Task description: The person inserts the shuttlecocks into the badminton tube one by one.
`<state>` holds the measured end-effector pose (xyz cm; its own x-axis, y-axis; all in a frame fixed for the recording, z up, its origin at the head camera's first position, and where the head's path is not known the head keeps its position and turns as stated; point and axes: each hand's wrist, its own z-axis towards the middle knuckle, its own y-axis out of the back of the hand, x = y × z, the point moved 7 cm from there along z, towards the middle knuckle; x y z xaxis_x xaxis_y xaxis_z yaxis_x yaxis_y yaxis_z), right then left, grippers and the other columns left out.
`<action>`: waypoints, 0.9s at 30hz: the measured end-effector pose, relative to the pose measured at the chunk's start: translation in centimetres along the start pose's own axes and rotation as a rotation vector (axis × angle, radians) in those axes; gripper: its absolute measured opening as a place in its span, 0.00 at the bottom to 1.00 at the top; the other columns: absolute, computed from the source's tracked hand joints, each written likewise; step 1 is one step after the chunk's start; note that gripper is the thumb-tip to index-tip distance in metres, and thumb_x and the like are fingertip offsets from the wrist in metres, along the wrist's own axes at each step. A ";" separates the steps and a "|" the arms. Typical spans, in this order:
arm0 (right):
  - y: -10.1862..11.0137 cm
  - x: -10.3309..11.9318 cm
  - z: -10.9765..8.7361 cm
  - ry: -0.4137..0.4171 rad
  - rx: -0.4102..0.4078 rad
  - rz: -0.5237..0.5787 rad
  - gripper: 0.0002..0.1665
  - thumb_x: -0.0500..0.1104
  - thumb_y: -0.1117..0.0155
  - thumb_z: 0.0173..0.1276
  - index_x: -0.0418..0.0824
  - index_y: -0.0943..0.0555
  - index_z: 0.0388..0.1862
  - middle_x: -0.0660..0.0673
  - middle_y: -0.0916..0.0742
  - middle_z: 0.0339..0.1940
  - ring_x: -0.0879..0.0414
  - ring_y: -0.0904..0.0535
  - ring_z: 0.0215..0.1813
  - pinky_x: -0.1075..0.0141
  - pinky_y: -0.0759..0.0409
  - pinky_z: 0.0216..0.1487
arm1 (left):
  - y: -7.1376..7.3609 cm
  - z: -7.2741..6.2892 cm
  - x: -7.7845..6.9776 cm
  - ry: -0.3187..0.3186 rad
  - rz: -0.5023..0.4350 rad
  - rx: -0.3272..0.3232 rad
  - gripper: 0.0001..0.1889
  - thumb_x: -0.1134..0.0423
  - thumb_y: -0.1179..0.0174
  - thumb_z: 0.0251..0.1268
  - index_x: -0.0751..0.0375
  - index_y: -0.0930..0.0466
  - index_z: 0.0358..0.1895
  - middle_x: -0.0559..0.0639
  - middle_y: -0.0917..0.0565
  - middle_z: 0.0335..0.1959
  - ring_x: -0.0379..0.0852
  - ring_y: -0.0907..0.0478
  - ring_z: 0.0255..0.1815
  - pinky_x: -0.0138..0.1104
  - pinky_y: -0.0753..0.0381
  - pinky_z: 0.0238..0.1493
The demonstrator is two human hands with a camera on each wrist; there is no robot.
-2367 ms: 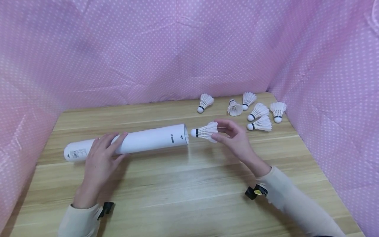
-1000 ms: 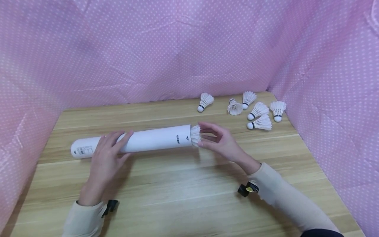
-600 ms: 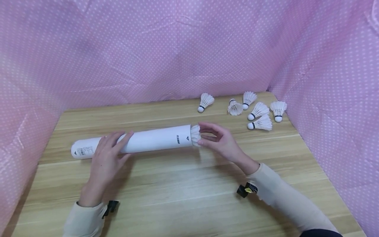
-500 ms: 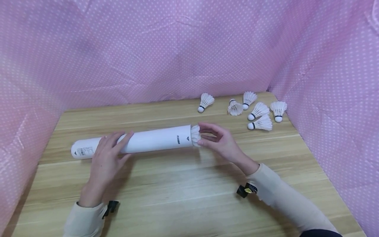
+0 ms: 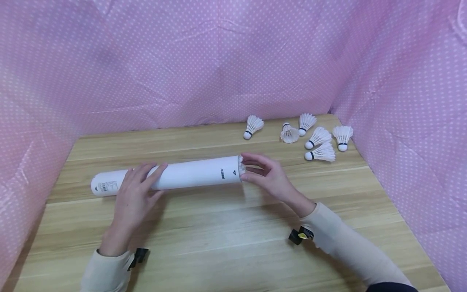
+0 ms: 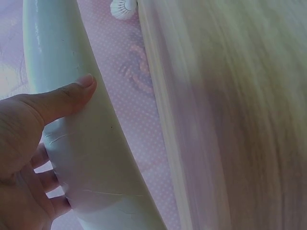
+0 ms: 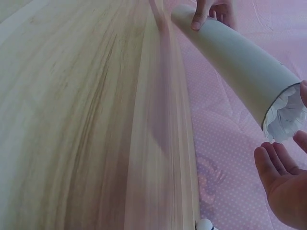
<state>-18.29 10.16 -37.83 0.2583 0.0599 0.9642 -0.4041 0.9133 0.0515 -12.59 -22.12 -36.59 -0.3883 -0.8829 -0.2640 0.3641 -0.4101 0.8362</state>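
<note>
A long white shuttlecock tube (image 5: pixel 200 172) is held nearly level above the table, its mouth to the right. My left hand (image 5: pixel 133 200) grips it near its left part; in the left wrist view the thumb (image 6: pixel 69 100) lies across the tube and the fingers wrap its far side. At the mouth, my right hand (image 5: pixel 270 178) pinches the feather edge of a shuttlecock (image 7: pixel 285 112) with thumb and fingertips. Only a narrow band of feathers shows at the rim; its cork and most of its skirt are hidden inside the tube.
Several loose shuttlecocks lie at the back right of the wooden table (image 5: pixel 204 239), among them one (image 5: pixel 253 126) standing apart and one (image 5: pixel 343 136) near the right edge. A pink dotted cloth (image 5: pixel 204 69) hangs behind and on both sides.
The shuttlecock has gone from outside the tube to almost wholly within it, pushed leftward by my right hand. The tube and left hand have shifted slightly right. The loose shuttlecocks stay put.
</note>
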 end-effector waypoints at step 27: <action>-0.4 -1.1 0.1 -0.070 0.075 -0.008 0.35 0.26 0.31 0.63 0.33 0.28 0.70 0.36 0.19 0.64 0.41 0.21 0.62 0.52 0.19 0.60 | 0.0 -0.3 0.1 0.001 0.003 0.012 0.48 0.74 0.18 0.36 0.49 0.25 0.69 0.63 0.23 0.61 0.66 0.29 0.64 0.57 0.46 0.76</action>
<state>-18.51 9.69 -38.90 0.2007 0.0217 0.9794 -0.4676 0.8806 0.0763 -12.40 -22.30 -36.76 -0.3864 -0.8843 -0.2622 0.3547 -0.4049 0.8428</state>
